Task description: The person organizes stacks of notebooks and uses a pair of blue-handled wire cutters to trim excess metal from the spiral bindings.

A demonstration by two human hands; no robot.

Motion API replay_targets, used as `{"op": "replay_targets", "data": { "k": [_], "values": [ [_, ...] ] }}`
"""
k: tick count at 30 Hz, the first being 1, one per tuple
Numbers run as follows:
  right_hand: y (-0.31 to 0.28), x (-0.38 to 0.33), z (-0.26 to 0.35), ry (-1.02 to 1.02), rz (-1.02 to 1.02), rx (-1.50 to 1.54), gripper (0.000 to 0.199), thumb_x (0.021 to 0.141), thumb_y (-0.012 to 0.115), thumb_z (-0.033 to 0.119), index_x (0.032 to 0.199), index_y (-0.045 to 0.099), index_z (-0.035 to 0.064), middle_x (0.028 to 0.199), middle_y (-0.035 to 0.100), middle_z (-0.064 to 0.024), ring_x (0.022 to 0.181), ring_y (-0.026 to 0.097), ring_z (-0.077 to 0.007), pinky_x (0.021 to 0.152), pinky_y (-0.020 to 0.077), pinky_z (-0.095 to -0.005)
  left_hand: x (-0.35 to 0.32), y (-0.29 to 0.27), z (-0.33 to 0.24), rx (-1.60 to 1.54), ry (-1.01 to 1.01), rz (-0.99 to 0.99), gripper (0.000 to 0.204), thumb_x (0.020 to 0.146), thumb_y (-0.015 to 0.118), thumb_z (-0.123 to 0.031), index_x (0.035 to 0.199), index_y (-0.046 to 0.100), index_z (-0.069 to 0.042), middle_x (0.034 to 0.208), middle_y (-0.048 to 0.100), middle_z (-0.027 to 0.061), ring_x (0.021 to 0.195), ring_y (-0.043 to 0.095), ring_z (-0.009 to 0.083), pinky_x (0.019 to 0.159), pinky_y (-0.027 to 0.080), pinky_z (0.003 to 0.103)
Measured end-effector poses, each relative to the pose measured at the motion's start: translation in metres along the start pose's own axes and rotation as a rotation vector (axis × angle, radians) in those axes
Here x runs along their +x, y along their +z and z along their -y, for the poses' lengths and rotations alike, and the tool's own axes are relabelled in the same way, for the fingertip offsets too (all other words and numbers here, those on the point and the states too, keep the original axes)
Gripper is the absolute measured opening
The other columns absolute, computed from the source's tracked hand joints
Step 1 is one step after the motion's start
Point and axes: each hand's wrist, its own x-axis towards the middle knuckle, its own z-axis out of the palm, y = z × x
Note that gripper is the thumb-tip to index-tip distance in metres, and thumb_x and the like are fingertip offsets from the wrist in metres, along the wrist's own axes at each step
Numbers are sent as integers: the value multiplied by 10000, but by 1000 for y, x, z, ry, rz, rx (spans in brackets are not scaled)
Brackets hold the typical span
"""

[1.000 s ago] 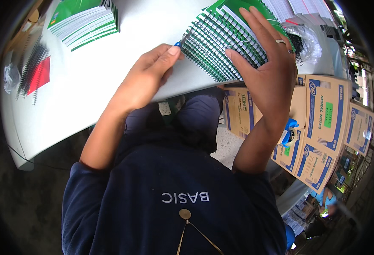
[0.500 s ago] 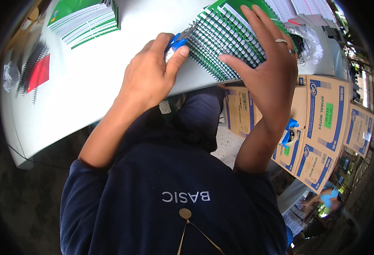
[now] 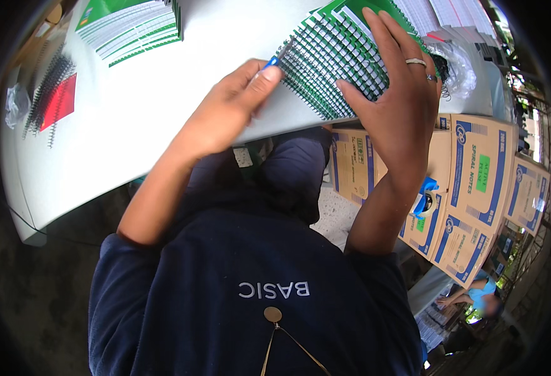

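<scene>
The spiral notebooks point(image 3: 344, 56) under the hands are green with white stripes and dark green wire coils. A blue tool point(image 3: 271, 61) shows at the left fingers. The worktop point(image 3: 137, 119) is white. At far left lies a red sheet point(image 3: 59, 101). The cartons point(image 3: 476, 163) on the right are tan with blue print and green labels.

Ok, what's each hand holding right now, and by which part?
Left hand pinches a small blue-handled tool by its handle. Right hand lies flat on the stack of green spiral notebooks, pressing, not gripping.

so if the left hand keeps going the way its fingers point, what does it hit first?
Likely the green wire spines of the spiral notebooks: the left hand points at them, its blue-handled tool already at their edge.
</scene>
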Motion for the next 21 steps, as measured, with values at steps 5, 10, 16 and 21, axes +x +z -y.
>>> {"op": "replay_targets", "data": {
  "k": [5,10,16,21],
  "values": [
    [-1,0,4,7,-18,4,776,562,770,112,1283,483,121,1261,498,-109,1144,465,-295,993,338,-415,6,-14,6,-1029,-146,607,592,953,273,-523,1126,513,-10,861,588,63,672,568,170,643,494,321],
    [-5,3,4,15,17,42,758,560,762,104,1270,495,116,1254,501,-112,1136,468,-296,988,342,-411,-2,3,1,583,53,-145,591,951,272,-526,1133,519,-21,880,604,85,739,599,209,643,487,360],
    [-5,2,6,61,48,6,749,560,758,101,1263,500,113,1247,504,-112,1133,466,-298,984,341,-413,12,-16,20,-950,-206,494,584,960,253,-491,1157,501,0,883,591,110,729,589,213,643,503,373],
    [0,2,3,11,6,10,753,563,757,99,1269,495,118,1247,504,-110,1138,462,-296,989,336,-413,4,4,9,716,105,-283,550,954,317,-497,1086,534,-10,836,597,85,621,554,199,630,493,356]
  ]
}}
